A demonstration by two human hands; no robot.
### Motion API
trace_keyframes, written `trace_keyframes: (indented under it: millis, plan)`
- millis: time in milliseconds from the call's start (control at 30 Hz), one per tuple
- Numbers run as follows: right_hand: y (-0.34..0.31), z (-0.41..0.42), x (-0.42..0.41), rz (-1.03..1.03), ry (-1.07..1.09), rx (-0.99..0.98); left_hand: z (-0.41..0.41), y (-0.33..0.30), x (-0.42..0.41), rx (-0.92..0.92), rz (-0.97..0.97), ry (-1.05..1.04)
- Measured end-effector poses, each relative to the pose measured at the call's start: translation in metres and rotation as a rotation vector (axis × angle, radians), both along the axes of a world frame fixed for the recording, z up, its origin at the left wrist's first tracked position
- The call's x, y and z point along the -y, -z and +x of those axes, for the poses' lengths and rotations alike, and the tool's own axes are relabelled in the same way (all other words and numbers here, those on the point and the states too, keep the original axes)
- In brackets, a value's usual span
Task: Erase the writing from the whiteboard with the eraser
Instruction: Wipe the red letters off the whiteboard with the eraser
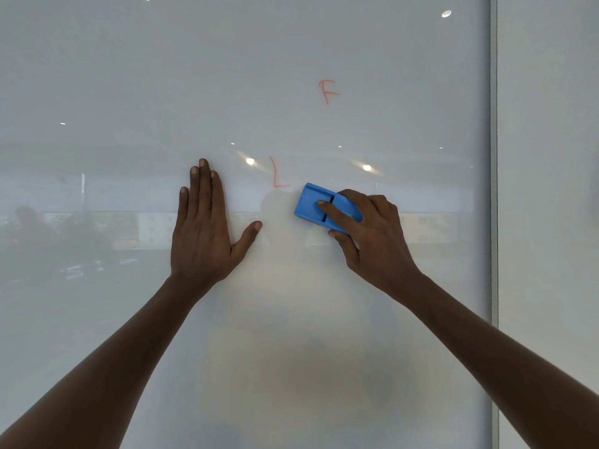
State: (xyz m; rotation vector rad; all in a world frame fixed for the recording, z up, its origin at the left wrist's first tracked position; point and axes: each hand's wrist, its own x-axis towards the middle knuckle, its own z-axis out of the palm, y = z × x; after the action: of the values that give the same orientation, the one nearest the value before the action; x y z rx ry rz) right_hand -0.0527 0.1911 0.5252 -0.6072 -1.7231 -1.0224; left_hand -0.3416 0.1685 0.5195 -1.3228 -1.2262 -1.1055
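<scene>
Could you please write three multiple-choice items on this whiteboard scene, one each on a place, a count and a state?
1. Where is the eraser relative to the red L?
A. Above and left of it
B. Below and right of it
C. Directly over it

2. How many red letters show on the whiteboard?
A. Two
B. Four
C. None

3. How does the left hand lie?
A. Curled in a fist
B. Pinching a marker
C. Fingers straight, laid against the board

Key: 1 B, the eraser sits lower and to the L's right, apart from it. 2 A, only the L and an F show. 3 C, its fingers are extended; the right hand holds the eraser.
</scene>
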Motion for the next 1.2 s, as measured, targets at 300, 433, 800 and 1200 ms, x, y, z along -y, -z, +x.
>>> trace_keyframes:
  millis: [300,433,800,1200]
  plan:
    - [-0.08,-0.016,-0.001,0.075,0.024,-0.092,0.0,0.001,-0.001,-0.002,0.009,0.009]
    - [-0.131,-0.018,-0.002,0.055,0.061,-0.152,0.001,0.001,-0.001,0.002,0.004,0.003]
    - [-0.206,-0.014,-0.006,0.02,0.125,-0.343,0.0,0.001,0.0,-0.007,0.019,0.006]
    - [-0.108,-0.077,0.012,0.025,0.045,-0.21,-0.001,0.0,-0.002,-0.004,-0.004,0.015]
